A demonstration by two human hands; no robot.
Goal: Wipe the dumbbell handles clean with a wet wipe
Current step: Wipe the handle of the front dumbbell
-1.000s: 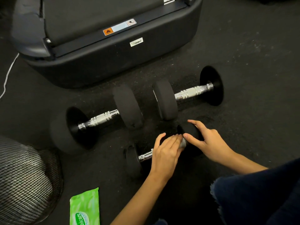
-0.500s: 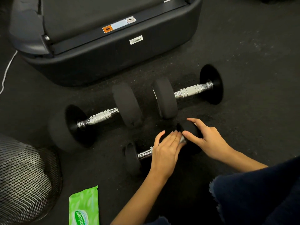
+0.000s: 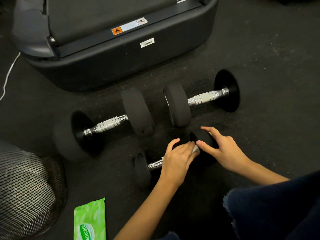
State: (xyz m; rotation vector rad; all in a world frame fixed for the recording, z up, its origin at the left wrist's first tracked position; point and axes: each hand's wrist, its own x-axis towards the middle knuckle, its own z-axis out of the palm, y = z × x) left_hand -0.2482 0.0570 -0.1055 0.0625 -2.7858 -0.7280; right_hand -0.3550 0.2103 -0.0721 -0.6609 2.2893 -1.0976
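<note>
A small black dumbbell (image 3: 143,170) lies on the dark floor in front of me, its chrome handle (image 3: 155,165) partly showing. My left hand (image 3: 176,161) is wrapped over that handle with a white wet wipe (image 3: 196,149) peeking out at its fingertips. My right hand (image 3: 223,149) grips the small dumbbell's right weight head, thumb and fingers around it. Two larger dumbbells lie beyond, one at the left (image 3: 107,125) and one at the right (image 3: 206,97), both with bare chrome handles.
A green wet-wipe pack (image 3: 90,220) lies at the bottom left. A mesh fan guard (image 3: 26,191) fills the lower left corner. A black treadmill base (image 3: 121,54) stands behind the dumbbells, with a white cord (image 3: 8,75) at the left. My knee (image 3: 277,210) is at the lower right.
Both hands stay on the small dumbbell; my left hand has shifted slightly along the handle toward the right head. The view has shifted a little.
</note>
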